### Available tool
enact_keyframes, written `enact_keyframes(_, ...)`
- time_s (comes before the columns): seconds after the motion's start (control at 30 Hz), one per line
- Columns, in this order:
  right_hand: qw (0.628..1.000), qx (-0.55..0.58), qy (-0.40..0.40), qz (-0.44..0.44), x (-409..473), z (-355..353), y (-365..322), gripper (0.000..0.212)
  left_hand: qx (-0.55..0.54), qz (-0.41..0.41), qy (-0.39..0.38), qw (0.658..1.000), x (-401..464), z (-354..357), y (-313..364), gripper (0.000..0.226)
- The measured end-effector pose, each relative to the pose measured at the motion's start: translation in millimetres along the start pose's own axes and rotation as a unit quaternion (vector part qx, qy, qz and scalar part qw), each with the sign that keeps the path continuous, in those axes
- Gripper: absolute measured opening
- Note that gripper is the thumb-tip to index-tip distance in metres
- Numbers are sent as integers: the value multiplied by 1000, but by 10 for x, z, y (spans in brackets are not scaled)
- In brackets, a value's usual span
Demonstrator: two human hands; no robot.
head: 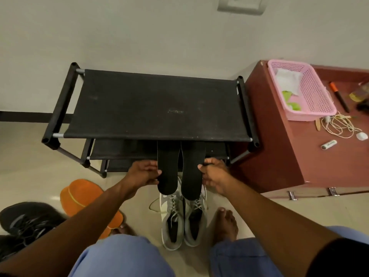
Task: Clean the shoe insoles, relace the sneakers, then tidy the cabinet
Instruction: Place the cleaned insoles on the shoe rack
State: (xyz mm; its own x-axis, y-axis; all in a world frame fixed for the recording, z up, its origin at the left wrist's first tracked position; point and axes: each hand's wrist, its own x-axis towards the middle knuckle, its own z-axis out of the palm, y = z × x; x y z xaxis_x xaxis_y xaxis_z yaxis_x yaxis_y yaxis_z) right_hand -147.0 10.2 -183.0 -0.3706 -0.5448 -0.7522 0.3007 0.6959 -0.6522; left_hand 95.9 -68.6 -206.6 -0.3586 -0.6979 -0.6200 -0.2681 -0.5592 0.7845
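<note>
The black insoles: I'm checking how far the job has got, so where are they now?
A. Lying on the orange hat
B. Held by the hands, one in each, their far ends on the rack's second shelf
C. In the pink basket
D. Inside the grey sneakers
B: the left hand grips one black insole, the right hand the other, above the grey sneakers.

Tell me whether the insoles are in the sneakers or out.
Out. Both black insoles are held above the grey sneakers, one in the left hand, one in the right hand.

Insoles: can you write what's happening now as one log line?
left hand: holds left insole | right hand: holds right insole | insole fronts: under rack's top shelf | grey sneakers: floor
</note>
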Motion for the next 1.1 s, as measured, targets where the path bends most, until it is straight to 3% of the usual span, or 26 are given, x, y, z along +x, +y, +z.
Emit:
enact_keyframes(0.23,996,16,80,-31,496,3,-252,23,0,38,37,999,428,271,211,18)
enact_keyframes(0.53,979,-59,190,-50,866,-52,-213,21,49,75,93,992,727,416,148,33)
enact_keyframes(0.6,967,-118,212,-83,880,-73,-183,25,83,87,107,987,751,451,127,36)
enact_keyframes(0.7,943,-210,231,-114,856,-73,-186,13,163,116,144,969,791,447,76,34)
enact_keyframes(0.87,882,-329,276,-193,765,-59,-131,28,180,132,161,961,659,382,67,42)
enact_keyframes(0.97,843,-358,256,-310,575,79,-57,24,195,149,151,958,455,257,22,35)
enact_keyframes(1.1,820,-384,124,-405,209,475,65,12,182,147,165,958,87,-13,-295,17)
